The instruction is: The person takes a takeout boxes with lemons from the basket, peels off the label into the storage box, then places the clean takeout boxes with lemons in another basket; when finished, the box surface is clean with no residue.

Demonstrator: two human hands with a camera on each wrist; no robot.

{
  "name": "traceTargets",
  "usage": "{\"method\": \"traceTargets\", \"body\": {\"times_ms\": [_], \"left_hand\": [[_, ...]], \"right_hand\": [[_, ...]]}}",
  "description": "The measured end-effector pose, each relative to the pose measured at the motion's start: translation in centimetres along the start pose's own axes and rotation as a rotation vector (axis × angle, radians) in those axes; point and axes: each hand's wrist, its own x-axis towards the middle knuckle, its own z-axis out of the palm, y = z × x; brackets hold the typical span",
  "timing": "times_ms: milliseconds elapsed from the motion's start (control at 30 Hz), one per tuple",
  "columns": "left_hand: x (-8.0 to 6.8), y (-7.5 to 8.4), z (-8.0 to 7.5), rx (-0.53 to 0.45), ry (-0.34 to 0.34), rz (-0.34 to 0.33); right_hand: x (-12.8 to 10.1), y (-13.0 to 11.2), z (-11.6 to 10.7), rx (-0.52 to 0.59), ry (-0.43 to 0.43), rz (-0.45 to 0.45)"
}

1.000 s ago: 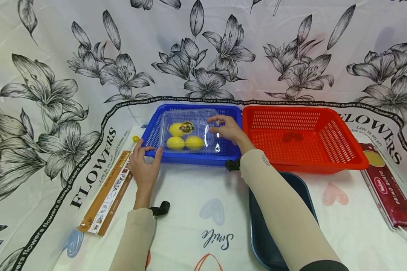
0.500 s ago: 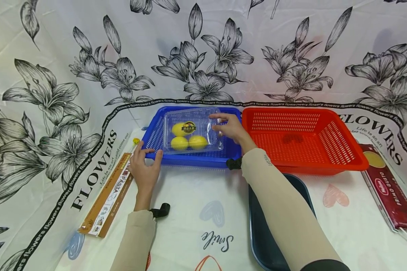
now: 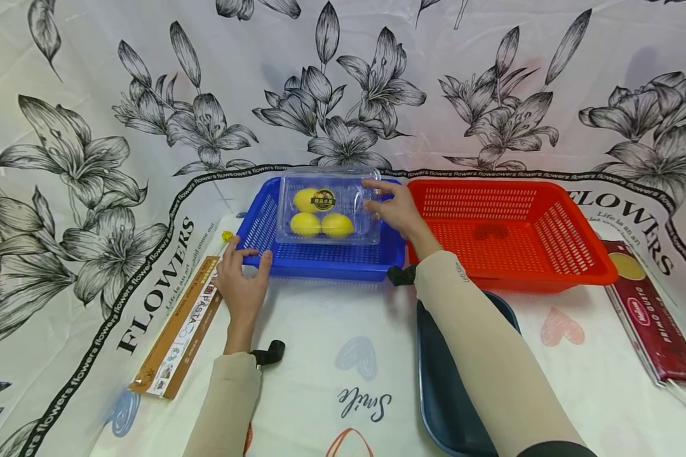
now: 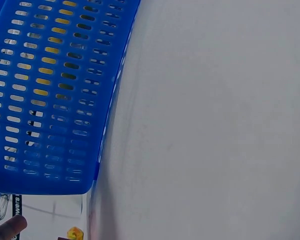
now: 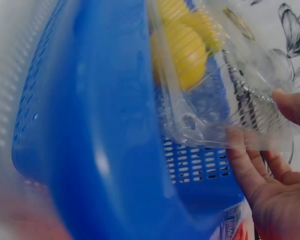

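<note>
A clear plastic box of lemons [image 3: 326, 209] hangs tilted above the blue basket [image 3: 320, 261]. My right hand [image 3: 380, 202] pinches the box's right edge, thumb on top and fingers beneath. The right wrist view shows this hand [image 5: 260, 122] on the clear box [image 5: 215, 90], with a lemon [image 5: 182, 55] inside and the blue basket [image 5: 100, 140] below. My left hand [image 3: 248, 263] rests with spread, fairly straight fingers against the basket's front-left corner. The left wrist view shows only the basket wall [image 4: 45, 100] and one fingertip [image 4: 10, 227].
An orange-red basket [image 3: 597, 266] stands right of the blue one. A dark blue tray [image 3: 440, 381] lies under my right forearm. One pasta pack [image 3: 180, 327] lies at the left, a dark red one [image 3: 648, 311] at the right. Flowered cloth covers table and backdrop.
My right hand has lifted the box of lemons off the blue basket's floor, up and slightly to the right. The left hand stayed at the basket's corner.
</note>
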Motion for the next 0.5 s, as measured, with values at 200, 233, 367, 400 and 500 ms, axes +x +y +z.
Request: {"method": "traceTargets", "body": {"times_ms": [200,233,367,400,500], "left_hand": [[0.2,0.2,0.0,0.009,-0.013,-0.003],[0.2,0.2,0.0,0.012,-0.015,-0.004],[0.2,0.2,0.0,0.009,-0.017,-0.004],[0.2,0.2,0.0,0.006,-0.016,-0.004],[0.1,0.2,0.0,-0.001,-0.016,-0.007]], "right_hand": [[-0.5,-0.2,-0.8,0.058,0.036,-0.035],[-0.6,-0.3,-1.0,0.059,0.039,-0.040],[-1.4,-0.5,-1.8,0.072,0.036,-0.059],[-1.6,-0.6,-1.9,0.082,0.033,-0.066],[-2.3,-0.8,-2.4,0.119,0.029,-0.089]]}}
